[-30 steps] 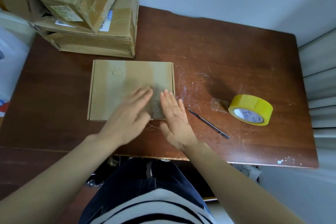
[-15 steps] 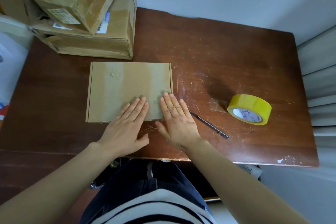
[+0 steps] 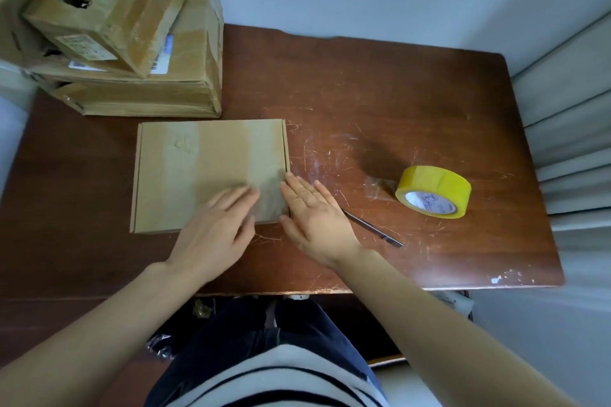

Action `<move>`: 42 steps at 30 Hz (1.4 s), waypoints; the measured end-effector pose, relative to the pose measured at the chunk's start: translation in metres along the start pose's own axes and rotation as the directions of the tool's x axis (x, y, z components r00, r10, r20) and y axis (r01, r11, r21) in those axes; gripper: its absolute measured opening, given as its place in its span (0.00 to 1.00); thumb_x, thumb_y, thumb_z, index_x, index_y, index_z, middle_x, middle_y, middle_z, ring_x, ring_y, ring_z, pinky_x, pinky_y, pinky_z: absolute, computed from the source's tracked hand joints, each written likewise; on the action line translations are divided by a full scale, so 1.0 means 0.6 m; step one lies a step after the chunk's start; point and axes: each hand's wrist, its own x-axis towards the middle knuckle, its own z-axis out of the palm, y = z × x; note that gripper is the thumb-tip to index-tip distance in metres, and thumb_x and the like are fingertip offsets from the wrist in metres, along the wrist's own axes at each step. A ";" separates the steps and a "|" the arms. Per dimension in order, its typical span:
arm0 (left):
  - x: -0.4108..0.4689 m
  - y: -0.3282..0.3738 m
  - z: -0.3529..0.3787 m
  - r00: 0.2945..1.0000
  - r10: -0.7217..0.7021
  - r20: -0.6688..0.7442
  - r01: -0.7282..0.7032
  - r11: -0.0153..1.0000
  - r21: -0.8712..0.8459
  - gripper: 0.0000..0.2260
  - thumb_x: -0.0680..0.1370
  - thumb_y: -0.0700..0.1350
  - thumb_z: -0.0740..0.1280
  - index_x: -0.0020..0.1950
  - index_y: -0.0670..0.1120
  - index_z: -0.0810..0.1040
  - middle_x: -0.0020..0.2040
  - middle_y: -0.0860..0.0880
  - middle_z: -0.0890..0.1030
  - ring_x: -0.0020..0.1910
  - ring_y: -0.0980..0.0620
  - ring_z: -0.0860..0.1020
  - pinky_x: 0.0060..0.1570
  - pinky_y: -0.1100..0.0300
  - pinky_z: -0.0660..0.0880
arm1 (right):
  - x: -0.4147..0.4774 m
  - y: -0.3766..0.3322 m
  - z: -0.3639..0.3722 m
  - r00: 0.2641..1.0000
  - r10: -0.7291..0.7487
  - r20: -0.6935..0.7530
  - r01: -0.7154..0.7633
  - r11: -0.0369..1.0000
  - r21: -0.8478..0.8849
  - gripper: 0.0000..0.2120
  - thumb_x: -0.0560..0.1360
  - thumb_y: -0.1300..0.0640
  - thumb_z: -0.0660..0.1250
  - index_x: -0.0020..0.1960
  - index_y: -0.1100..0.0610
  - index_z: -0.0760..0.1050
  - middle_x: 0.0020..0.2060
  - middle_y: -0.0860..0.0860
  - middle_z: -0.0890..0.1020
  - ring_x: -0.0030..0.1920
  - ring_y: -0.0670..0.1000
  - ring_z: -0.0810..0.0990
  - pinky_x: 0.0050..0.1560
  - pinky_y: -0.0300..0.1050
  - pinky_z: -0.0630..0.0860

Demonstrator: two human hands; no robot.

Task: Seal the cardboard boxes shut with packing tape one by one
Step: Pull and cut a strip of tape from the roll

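A flat cardboard box (image 3: 198, 172) lies closed on the brown table, with strips of clear tape running across its lid. My left hand (image 3: 216, 233) lies flat with straight fingers on the box's near right part. My right hand (image 3: 315, 215) is flat too, its fingers pressing along the box's right edge and near corner. A yellow roll of packing tape (image 3: 433, 192) rests on the table to the right, a loose tape end sticking out to its left. Neither hand holds anything.
A thin cutter knife (image 3: 373, 229) lies on the table (image 3: 380, 102) just right of my right hand. Several taped cardboard boxes (image 3: 132, 43) are stacked at the back left corner. A wall runs behind the table and a pale curtain (image 3: 575, 142) hangs at the right.
Both hands slid back toward me along the box, then forward again; my right hand now sits at the box's right edge. The view shifted slightly.
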 end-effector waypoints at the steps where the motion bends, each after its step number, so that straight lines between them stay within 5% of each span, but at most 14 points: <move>1: 0.005 0.012 -0.005 0.996 -0.002 -0.091 -0.005 0.997 -0.073 0.18 0.81 0.41 0.62 0.71 0.43 0.71 0.68 0.45 0.74 0.67 0.45 0.71 0.64 0.54 0.68 | -0.004 -0.001 -0.007 0.997 0.029 -0.078 -0.024 0.998 0.065 0.25 0.79 0.57 0.59 0.75 0.60 0.62 0.75 0.55 0.62 0.75 0.53 0.61 0.76 0.47 0.45; 3: 0.017 0.037 -0.006 0.987 -0.027 -0.156 -0.011 0.971 -0.241 0.13 0.79 0.36 0.63 0.63 0.41 0.78 0.53 0.46 0.82 0.52 0.45 0.79 0.53 0.56 0.74 | -0.015 0.008 -0.024 0.963 0.144 -0.226 -0.103 0.977 0.185 0.22 0.76 0.64 0.63 0.70 0.63 0.70 0.69 0.58 0.71 0.70 0.57 0.69 0.74 0.51 0.55; 9: 0.086 0.110 0.008 0.996 -0.095 -0.006 0.081 0.886 -0.456 0.07 0.79 0.48 0.66 0.51 0.50 0.83 0.40 0.59 0.81 0.40 0.62 0.78 0.39 0.73 0.69 | -0.053 0.102 -0.123 0.730 0.475 -0.491 -0.348 0.877 0.332 0.20 0.71 0.69 0.65 0.62 0.63 0.76 0.62 0.57 0.77 0.64 0.58 0.73 0.66 0.51 0.68; 13: 0.144 0.161 0.024 0.993 -0.061 0.100 0.096 0.917 -0.388 0.16 0.78 0.58 0.62 0.40 0.49 0.80 0.36 0.56 0.81 0.39 0.58 0.79 0.44 0.62 0.75 | -0.075 0.179 -0.168 0.655 0.645 -0.393 -0.622 0.756 0.206 0.24 0.74 0.52 0.70 0.68 0.56 0.71 0.68 0.53 0.72 0.70 0.56 0.66 0.72 0.53 0.58; 16: 0.190 0.189 0.051 0.986 -0.016 0.163 0.070 0.939 -0.336 0.15 0.79 0.56 0.63 0.56 0.48 0.82 0.47 0.53 0.83 0.48 0.53 0.80 0.53 0.56 0.76 | -0.083 0.212 -0.172 0.625 0.748 -0.224 -0.736 0.660 0.148 0.30 0.73 0.41 0.69 0.70 0.51 0.69 0.70 0.51 0.69 0.72 0.56 0.61 0.73 0.56 0.55; 18: 0.221 0.202 0.073 0.974 0.042 0.220 0.018 0.963 -0.267 0.17 0.79 0.50 0.65 0.68 0.50 0.74 0.55 0.49 0.81 0.55 0.48 0.78 0.58 0.53 0.74 | -0.085 0.221 -0.171 0.615 0.772 -0.159 -0.736 0.635 0.236 0.28 0.72 0.41 0.69 0.69 0.50 0.70 0.68 0.51 0.71 0.69 0.56 0.64 0.70 0.57 0.61; 23: 0.298 0.221 0.128 0.948 0.078 0.310 -0.074 0.997 -0.026 0.21 0.80 0.47 0.63 0.74 0.53 0.67 0.68 0.42 0.67 0.68 0.42 0.63 0.67 0.50 0.64 | -0.091 0.236 -0.168 0.622 0.766 -0.165 -0.689 0.635 0.350 0.21 0.71 0.45 0.71 0.62 0.49 0.74 0.61 0.51 0.74 0.63 0.54 0.67 0.60 0.49 0.67; 28: 0.338 0.229 0.158 0.903 0.135 0.409 -0.183 0.980 0.080 0.18 0.78 0.49 0.62 0.68 0.61 0.71 0.69 0.46 0.62 0.68 0.43 0.58 0.65 0.51 0.62 | -0.097 0.242 -0.163 0.631 0.755 -0.177 -0.669 0.646 0.368 0.21 0.71 0.45 0.71 0.61 0.50 0.75 0.60 0.51 0.75 0.62 0.54 0.68 0.60 0.49 0.67; 33: 0.348 0.237 0.166 0.895 0.200 0.400 -0.253 0.964 0.085 0.14 0.78 0.48 0.64 0.64 0.55 0.77 0.67 0.46 0.65 0.67 0.43 0.60 0.65 0.51 0.65 | -0.097 0.240 -0.162 0.623 0.759 -0.191 -0.657 0.640 0.399 0.20 0.71 0.47 0.72 0.61 0.50 0.75 0.60 0.51 0.75 0.62 0.55 0.68 0.63 0.51 0.68; 37: 0.354 0.247 0.166 0.885 0.216 0.412 -0.264 0.962 0.063 0.25 0.76 0.44 0.65 0.72 0.58 0.67 0.67 0.46 0.63 0.67 0.43 0.60 0.64 0.52 0.64 | -0.100 0.240 -0.161 0.624 0.756 -0.199 -0.641 0.640 0.424 0.19 0.71 0.48 0.72 0.60 0.51 0.75 0.60 0.51 0.75 0.62 0.55 0.68 0.63 0.52 0.68; 42: 0.367 0.258 0.165 0.841 0.269 0.469 -0.352 0.931 0.099 0.19 0.73 0.41 0.65 0.64 0.51 0.75 0.68 0.46 0.64 0.66 0.43 0.60 0.61 0.52 0.63 | -0.105 0.244 -0.159 0.629 0.751 -0.203 -0.610 0.638 0.470 0.18 0.71 0.49 0.72 0.59 0.51 0.76 0.59 0.49 0.75 0.61 0.52 0.68 0.58 0.44 0.67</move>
